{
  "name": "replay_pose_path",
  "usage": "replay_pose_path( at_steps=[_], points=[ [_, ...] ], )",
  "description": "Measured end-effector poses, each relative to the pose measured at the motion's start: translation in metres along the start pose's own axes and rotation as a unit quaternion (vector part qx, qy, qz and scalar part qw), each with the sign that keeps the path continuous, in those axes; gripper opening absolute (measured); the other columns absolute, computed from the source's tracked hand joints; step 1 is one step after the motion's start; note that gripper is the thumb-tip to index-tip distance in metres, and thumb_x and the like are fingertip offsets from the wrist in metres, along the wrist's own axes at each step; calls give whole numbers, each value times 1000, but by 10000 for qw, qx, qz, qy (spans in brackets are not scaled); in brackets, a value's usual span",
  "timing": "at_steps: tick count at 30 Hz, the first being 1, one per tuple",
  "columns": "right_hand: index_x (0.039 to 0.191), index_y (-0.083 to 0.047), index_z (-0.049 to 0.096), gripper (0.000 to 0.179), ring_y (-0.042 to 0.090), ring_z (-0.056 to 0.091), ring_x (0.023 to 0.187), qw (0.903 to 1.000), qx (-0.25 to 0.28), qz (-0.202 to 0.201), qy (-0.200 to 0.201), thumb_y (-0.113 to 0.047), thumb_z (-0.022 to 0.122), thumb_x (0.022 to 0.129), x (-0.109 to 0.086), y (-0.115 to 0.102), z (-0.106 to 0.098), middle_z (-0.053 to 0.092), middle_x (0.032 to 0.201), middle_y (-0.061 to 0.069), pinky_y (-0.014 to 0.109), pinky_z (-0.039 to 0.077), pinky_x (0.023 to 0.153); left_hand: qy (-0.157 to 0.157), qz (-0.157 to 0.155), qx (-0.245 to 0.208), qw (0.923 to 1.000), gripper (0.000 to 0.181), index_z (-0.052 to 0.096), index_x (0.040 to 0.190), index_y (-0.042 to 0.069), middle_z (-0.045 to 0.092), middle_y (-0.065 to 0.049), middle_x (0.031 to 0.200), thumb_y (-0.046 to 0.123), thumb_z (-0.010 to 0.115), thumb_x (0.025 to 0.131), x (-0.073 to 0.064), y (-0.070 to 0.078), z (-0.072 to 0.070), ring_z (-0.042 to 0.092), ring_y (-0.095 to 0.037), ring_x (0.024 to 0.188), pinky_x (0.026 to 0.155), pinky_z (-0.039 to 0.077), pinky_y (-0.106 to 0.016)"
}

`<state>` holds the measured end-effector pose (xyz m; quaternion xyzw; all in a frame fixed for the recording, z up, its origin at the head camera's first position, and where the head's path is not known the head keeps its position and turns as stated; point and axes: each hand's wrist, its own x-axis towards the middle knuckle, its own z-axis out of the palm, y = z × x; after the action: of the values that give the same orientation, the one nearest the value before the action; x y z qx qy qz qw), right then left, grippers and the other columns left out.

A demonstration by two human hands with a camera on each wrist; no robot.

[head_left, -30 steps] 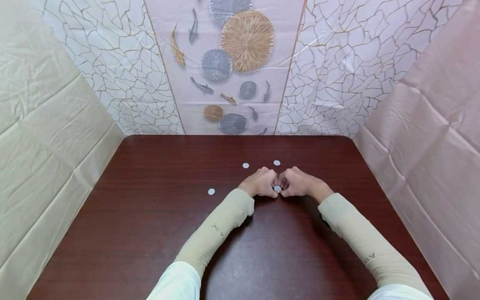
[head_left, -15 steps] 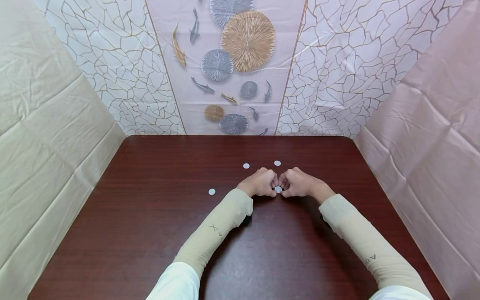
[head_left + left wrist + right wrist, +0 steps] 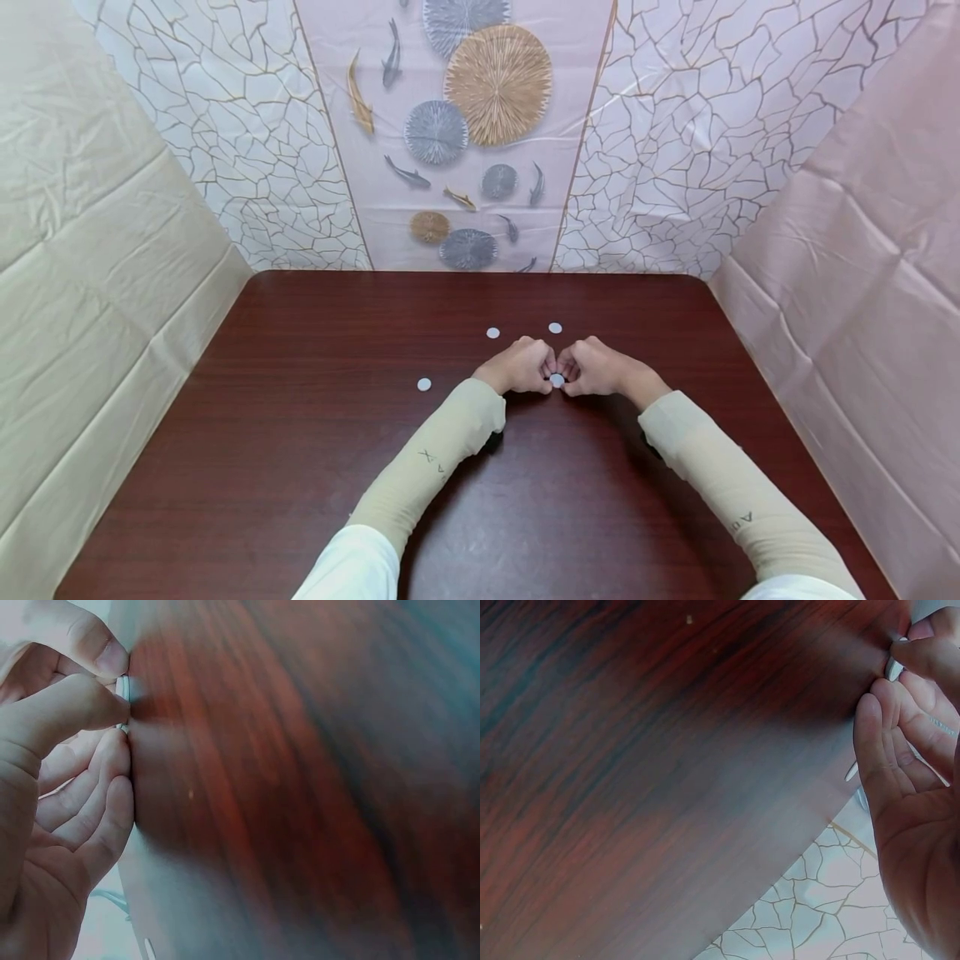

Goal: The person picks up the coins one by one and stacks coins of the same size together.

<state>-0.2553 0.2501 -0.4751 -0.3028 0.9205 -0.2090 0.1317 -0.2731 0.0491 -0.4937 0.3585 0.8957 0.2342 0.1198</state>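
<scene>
Red-brown streaked table, 4 whitish discs on it, cream sleeves lettered black above it, tan-crackled white cloth and pale pink panel of grey and gold fish behind the table

Head view: high, set back, facing forward and down over worktop to patterned backdrop. Left wrist view: low, close in on left hand, rolled sideways. Right wrist view: likewise, at right hand. All three share white disc between fingertips.
</scene>
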Motion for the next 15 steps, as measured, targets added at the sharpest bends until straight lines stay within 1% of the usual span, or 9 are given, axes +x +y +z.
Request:
replay_pose_path(
  at_steps=[5,9,12,15],
  points=[
    [92,-7,75,16,9,72,81,10000,-10,42,16,-9,85,80,1,0,0,76,85,0,25,60,75,19,58,9,10000,16,74,100,12,76,5,92,14,83,86,0,-2,0,68,-1,85,77,53,-14],
    [93,-8,75,16,8,71,81,10000,-20,61,-9,-10,85,81,2,0,0,76,86,-1,26,60,75,-89,88,-60,9999,18,75,102,11,76,4,95,15,83,87,-3,-3,-3,68,-2,86,78,53,-14],
    [93,-9,75,16,8,71,82,9999,-20,123,-44,-11,85,81,1,-1,0,76,87,-1,26,60,76,-184,111,-91,9997,20,75,105,10,76,2,98,16,83,88,-6,-4,-9,69,-4,89,79,54,-15],
    [95,-9,75,16,8,71,83,9997,44,232,-63,-12,85,83,-1,-1,1,76,88,-1,27,60,77,-210,119,-87,9997,22,74,108,7,77,-1,102,16,82,90,-9,-7,-18,70,-7,93,82,56,-17]
  ],
)
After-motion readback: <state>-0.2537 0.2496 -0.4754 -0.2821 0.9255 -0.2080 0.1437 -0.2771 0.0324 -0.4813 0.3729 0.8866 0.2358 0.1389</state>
